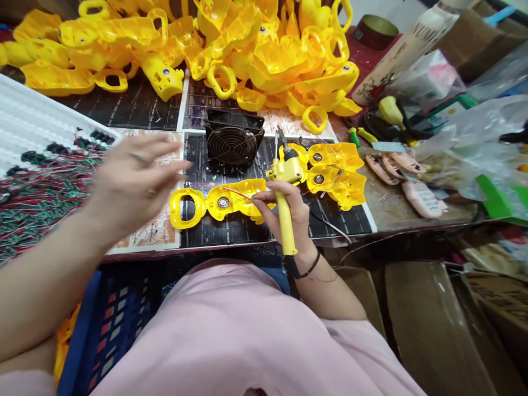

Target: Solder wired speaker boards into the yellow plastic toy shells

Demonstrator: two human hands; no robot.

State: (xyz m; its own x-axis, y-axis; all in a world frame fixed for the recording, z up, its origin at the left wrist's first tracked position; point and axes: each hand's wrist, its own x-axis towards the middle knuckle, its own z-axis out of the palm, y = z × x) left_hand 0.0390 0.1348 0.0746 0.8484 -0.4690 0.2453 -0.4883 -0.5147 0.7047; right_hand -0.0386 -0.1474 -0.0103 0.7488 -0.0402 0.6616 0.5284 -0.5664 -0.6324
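My right hand [293,212] is wrapped round the yellow handle of a soldering gun [286,171], whose metal tip points away from me. Its thumb and fingertips are by thin wires [239,192] that run over a yellow plastic shell half [252,188] with a round speaker [223,203] in it. Whether they pinch the wires I cannot tell. To the left, my left hand [138,170] is raised over the table, smeared by motion, its fingers stretched out with nothing visible in them. Two more yellow shell halves with speakers [336,175] lie right of the soldering gun.
A black fan [234,137] stands behind the shell half. Yellow shells [284,60] are heaped along the back. Wired circuit boards [45,192] lie at the left beside a white ribbed sheet [37,118]. Pink phone-like shells [421,192], plastic bags and a tumbler [406,49] crowd the right.
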